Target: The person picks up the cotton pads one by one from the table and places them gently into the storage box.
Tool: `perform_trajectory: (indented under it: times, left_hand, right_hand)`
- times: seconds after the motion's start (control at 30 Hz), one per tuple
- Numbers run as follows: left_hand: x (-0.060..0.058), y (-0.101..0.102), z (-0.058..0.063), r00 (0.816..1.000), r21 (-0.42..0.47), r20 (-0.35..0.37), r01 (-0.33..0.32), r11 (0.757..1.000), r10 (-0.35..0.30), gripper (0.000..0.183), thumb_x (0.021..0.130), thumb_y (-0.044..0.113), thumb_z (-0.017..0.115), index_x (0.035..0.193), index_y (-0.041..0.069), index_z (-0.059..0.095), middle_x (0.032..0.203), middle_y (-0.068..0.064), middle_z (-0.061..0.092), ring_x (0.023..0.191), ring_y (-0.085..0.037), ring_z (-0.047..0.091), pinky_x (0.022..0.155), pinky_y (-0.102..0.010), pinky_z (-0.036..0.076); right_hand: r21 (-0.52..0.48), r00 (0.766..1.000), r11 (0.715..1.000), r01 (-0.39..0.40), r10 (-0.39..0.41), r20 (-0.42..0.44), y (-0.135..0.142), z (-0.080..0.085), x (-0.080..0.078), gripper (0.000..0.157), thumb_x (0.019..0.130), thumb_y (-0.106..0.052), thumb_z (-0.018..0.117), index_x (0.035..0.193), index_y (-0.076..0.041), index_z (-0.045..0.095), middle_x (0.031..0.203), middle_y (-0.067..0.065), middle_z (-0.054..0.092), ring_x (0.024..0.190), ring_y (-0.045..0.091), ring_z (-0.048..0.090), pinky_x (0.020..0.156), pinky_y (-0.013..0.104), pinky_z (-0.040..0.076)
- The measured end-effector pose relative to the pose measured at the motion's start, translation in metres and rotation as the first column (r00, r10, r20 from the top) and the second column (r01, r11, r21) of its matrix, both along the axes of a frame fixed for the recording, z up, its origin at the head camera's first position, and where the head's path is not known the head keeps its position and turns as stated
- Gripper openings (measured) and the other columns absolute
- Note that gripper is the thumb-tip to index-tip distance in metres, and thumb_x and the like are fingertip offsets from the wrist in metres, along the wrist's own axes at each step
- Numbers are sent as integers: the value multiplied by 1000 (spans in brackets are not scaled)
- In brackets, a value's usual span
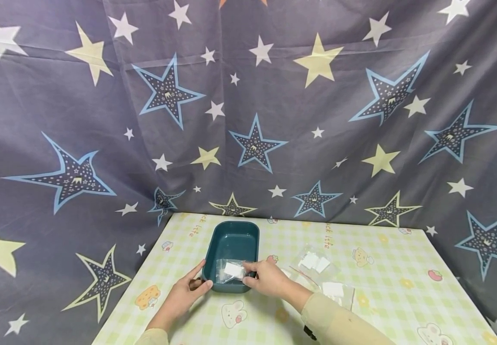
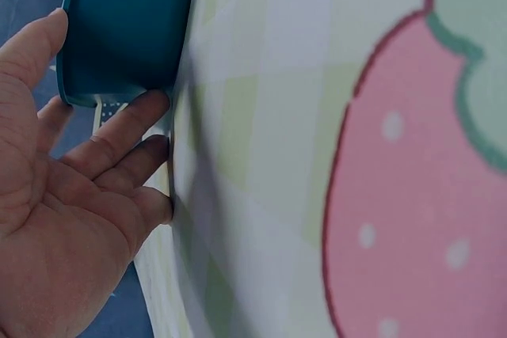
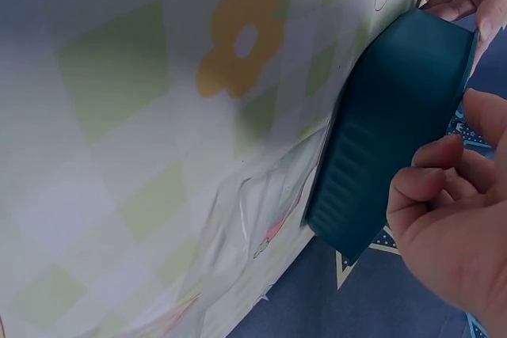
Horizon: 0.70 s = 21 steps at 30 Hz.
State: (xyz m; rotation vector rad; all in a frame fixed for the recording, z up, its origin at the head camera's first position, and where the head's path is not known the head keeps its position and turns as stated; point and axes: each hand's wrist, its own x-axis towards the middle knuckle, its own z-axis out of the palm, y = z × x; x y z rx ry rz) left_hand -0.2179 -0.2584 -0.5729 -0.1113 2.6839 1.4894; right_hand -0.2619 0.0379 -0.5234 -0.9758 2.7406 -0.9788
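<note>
A dark teal rectangular box (image 1: 234, 227) with an open top sits on the table. My left hand (image 1: 182, 294) holds its near left corner, thumb and fingers on either side; the left wrist view shows these fingers against the box (image 2: 131, 29). Over the near end of the box, my right hand (image 1: 270, 279) pinches a small clear plastic bag (image 1: 231, 271) with a white piece inside. In the right wrist view, the right hand (image 3: 459, 203) is beside the box's outer wall with fingers curled, and the bag is hidden there.
Several clear plastic bags (image 1: 315, 261) with white pieces lie right of the box, partly under the right forearm. One bag (image 1: 336, 290) has a red strip along its edge. A green checked cloth (image 1: 386, 287) covers the table, and a star-patterned curtain (image 1: 248, 96) hangs behind.
</note>
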Motion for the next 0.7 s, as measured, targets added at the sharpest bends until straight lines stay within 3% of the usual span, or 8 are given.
perform_trajectory:
  times: [0.1, 0.2, 0.63, 0.7]
  left_hand:
    - [0, 1, 1, 1000, 1, -8, 3, 1000, -3, 76, 99, 47, 76, 165, 35, 43, 131, -18, 76, 127, -33, 71, 108, -57, 55]
    - [0, 2, 2, 1000, 1, -8, 5, 1000, -5, 75, 99, 46, 76, 165, 33, 43, 131, -19, 76, 126, -33, 72, 107, -56, 56]
    - [0, 2, 2, 1000, 1, -5, 4, 1000, -4, 76, 99, 47, 77, 166, 36, 42, 139, -23, 71, 131, -36, 69, 109, -56, 55]
    - [0, 2, 2, 1000, -2, -13, 8, 1000, -8, 76, 99, 47, 77, 165, 35, 42, 140, -24, 70, 131, -36, 69, 111, -56, 54]
  right_hand:
    - [-35, 998, 999, -25, 26, 52, 0, 0, 0, 45, 101, -17, 74, 142, 2, 67, 115, 10, 81, 63, -2, 50, 65, 22, 48]
    - [-45, 997, 998, -34, 37, 62, 1, 0, 0, 42, 101, -17, 75, 139, 1, 70, 111, 9, 81, 72, -4, 54, 68, 18, 47]
    - [-43, 999, 999, -12, 14, 37, 10, 2, -1, 39, 101, -19, 75, 137, -4, 73, 111, 6, 81, 70, -3, 57, 71, 23, 50]
    - [-37, 1000, 999, -8, 9, 19, 13, 4, -2, 39, 101, -19, 74, 137, -5, 73, 110, 5, 81, 69, -3, 57, 80, 29, 54]
